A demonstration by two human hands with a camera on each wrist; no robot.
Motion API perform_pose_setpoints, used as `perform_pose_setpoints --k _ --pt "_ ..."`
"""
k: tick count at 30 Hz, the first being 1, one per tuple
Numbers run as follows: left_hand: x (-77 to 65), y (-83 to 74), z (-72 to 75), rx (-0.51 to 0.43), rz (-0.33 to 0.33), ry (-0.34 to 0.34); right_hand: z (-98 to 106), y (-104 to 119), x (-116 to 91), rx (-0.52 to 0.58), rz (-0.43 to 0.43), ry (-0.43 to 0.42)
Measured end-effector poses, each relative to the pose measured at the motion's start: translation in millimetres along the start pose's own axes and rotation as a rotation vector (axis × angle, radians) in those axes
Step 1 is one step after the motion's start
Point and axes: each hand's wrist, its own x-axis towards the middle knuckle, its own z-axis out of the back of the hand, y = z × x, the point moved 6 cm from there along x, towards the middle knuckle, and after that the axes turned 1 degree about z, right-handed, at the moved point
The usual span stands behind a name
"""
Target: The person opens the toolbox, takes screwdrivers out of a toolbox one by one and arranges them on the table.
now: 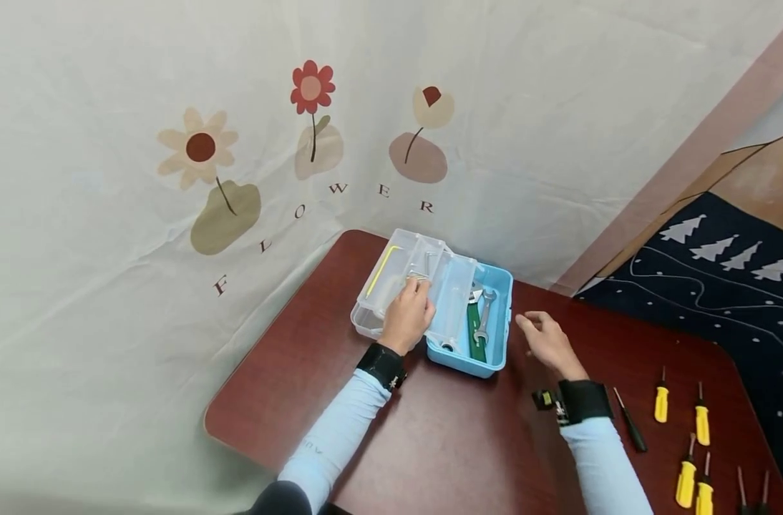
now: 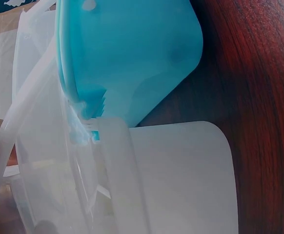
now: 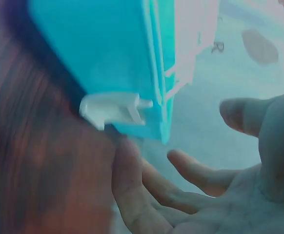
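Note:
A light-blue toolbox [image 1: 467, 366] stands with its clear plastic lid and trays [image 1: 369, 327] folded out to the left. Inside the blue part lie a green-handled adjustable wrench [image 1: 474, 327] and a metal spanner [image 1: 484, 317]. A yellow L-shaped hex key [image 1: 382, 272] and thin metal hex keys [image 1: 429, 263] show in the clear section. My left hand [image 1: 407, 315] reaches over that section, fingers bent down near the metal keys; I cannot tell whether it pinches one. Beside the box's right side, my right hand [image 1: 548, 342] holds nothing, its fingers apart near the white latch [image 3: 115, 108].
Several yellow-handled screwdrivers [image 1: 702, 423] and a dark-handled screwdriver [image 1: 631, 423] lie on the red-brown table [image 1: 430, 443] at the right. A flower-printed cloth [image 1: 533, 143] hangs right behind the toolbox. The clear tray's handle [image 2: 22, 97] crosses the left wrist view.

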Motion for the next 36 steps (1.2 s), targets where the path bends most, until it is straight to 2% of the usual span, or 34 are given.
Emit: perform_pose_setpoints --k 4,7,11,17,24,28,30,32,34,36 --pt "-4.1 -1.0 -3.3 -0.003 0.017 0.015 -15.0 -10.9 25.3 0.212 -0.094 0.031" --pt "-8.0 -2.9 -6.5 0.000 0.028 0.035 -26.9 -21.7 37.2 0.281 -0.141 0.046" --pt "-9.3 -5.9 -8.1 0.011 0.016 0.041 -37.2 -32.8 44.2 0.282 -0.158 0.035" --pt "1.2 -7.5 -2.4 0.000 0.003 0.033 -37.3 -33.9 49.3 0.286 -0.148 -0.009" --pt "8.8 -9.3 3.6 -0.007 -0.029 0.094 -36.7 -30.5 55.4 0.296 -0.156 0.017" --pt "9.6 -6.5 15.4 -0.016 -0.075 0.059 -36.9 -28.8 55.6 0.310 -0.142 0.045" --pt "9.4 2.4 26.1 -0.039 -0.085 -0.001 -37.7 -29.5 55.2 0.320 -0.145 0.059" --pt "7.0 20.9 38.6 -0.081 -0.048 -0.085 -38.4 -30.4 54.7 0.324 -0.144 0.070" --pt "0.9 48.2 49.9 -0.152 0.061 -0.168 -38.1 -31.6 54.3 0.325 -0.148 0.074" --pt "-9.6 79.8 54.6 -0.249 0.222 -0.222 -35.8 -32.8 54.3 0.324 -0.142 0.075"
